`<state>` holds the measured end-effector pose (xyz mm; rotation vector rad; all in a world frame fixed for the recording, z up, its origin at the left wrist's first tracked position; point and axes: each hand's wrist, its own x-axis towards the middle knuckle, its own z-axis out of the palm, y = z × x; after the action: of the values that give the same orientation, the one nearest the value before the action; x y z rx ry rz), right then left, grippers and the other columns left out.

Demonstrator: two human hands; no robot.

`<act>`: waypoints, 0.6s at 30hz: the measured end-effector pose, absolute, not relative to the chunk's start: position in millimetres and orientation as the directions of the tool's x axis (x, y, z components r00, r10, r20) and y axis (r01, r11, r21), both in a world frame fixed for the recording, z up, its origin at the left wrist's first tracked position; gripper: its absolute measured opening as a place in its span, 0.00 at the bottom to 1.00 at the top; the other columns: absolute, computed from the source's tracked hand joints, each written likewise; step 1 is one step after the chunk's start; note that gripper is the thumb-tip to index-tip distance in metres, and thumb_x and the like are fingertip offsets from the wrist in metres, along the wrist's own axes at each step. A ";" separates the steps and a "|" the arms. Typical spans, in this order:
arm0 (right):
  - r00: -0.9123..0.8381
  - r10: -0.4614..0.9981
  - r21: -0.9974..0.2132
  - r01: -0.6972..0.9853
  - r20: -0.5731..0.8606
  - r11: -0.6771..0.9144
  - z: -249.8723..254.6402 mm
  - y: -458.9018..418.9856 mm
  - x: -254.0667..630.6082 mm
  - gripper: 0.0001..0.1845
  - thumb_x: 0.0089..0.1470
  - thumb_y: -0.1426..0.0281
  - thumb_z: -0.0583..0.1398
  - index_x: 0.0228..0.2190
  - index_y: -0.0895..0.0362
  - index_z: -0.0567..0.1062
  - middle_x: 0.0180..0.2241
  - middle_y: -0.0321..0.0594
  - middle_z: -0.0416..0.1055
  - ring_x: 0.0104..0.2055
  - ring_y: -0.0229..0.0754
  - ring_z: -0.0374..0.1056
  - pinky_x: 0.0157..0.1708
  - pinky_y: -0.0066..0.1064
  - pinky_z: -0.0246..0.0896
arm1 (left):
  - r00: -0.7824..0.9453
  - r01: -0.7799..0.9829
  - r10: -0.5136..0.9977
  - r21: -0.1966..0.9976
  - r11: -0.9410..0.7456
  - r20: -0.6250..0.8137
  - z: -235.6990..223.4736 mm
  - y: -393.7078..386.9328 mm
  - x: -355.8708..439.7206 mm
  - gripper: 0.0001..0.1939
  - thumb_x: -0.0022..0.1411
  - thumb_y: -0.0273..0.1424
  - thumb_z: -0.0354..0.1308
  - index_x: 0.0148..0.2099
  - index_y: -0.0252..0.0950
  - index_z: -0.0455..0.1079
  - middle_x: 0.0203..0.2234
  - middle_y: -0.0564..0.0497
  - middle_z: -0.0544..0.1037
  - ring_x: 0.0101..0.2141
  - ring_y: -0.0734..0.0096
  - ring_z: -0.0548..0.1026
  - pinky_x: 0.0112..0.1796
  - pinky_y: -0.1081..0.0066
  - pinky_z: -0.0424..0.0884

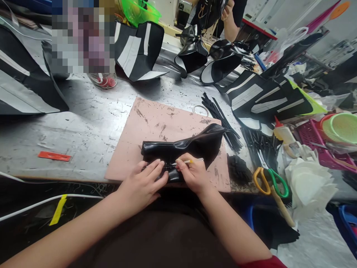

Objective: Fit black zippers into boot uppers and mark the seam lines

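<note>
A glossy black leather piece point(192, 145), folded like a boot upper, lies on a pink board point(131, 126). My left hand point(142, 182) rests on its near edge, fingers stretched out and pressing it down. In my right hand point(193, 173) a slim pale pen point(189, 161) with a yellow band is pinched, its tip pointing left at the leather. Between the fingertips of both hands runs a thin pale line with small marks; whether it is drawn or a clear ruler's edge, I cannot tell.
Black strips point(223, 119) and a ring of tape point(200, 110) lie beyond the board. Scissors point(269, 178) with yellow and green handles are at right. An orange flat tool point(54, 156) lies left. Black boot uppers point(192, 52) stand behind. A co-worker's hand point(228, 10) shows at the top.
</note>
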<state>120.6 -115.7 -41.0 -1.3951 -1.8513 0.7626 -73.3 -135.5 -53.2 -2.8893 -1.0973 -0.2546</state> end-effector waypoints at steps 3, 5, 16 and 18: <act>-0.200 0.966 -0.779 0.575 0.164 0.251 -41.3 -115.7 120.9 0.11 0.55 0.67 0.52 0.24 0.56 0.68 0.19 0.35 0.70 0.21 0.35 0.67 0.23 0.24 0.60 | 0.736 0.663 0.656 0.021 -0.749 0.169 -52.5 -134.7 -73.2 0.24 0.50 0.40 0.60 0.49 0.39 0.66 0.52 0.42 0.68 0.52 0.59 0.64 0.48 0.60 0.56; -0.210 0.965 -0.778 0.575 0.160 0.254 -41.1 -115.7 121.3 0.11 0.55 0.67 0.52 0.24 0.56 0.68 0.19 0.35 0.70 0.21 0.35 0.66 0.23 0.24 0.60 | 0.737 0.661 0.655 0.023 -0.750 0.167 -52.0 -134.6 -73.0 0.23 0.50 0.40 0.60 0.49 0.40 0.66 0.52 0.42 0.68 0.52 0.59 0.65 0.47 0.61 0.57; -0.214 0.964 -0.775 0.577 0.160 0.257 -41.2 -116.0 121.4 0.11 0.55 0.67 0.52 0.23 0.56 0.68 0.19 0.35 0.70 0.21 0.35 0.67 0.22 0.24 0.60 | 0.734 0.660 0.657 0.047 -0.750 0.175 -52.7 -134.3 -72.4 0.22 0.50 0.39 0.60 0.48 0.40 0.67 0.52 0.42 0.68 0.52 0.57 0.65 0.47 0.61 0.57; -0.204 0.964 -0.778 0.572 0.170 0.259 -41.6 -116.2 120.8 0.11 0.55 0.67 0.52 0.24 0.56 0.69 0.20 0.36 0.70 0.22 0.35 0.67 0.23 0.24 0.61 | 0.734 0.658 0.655 0.048 -0.751 0.180 -52.6 -133.7 -72.2 0.22 0.51 0.39 0.60 0.48 0.40 0.67 0.52 0.41 0.68 0.52 0.57 0.64 0.47 0.61 0.57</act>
<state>120.8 -116.2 -41.6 -1.3933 -1.8754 0.7621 -72.2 -133.7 -52.6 -2.9075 -1.1006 -0.2901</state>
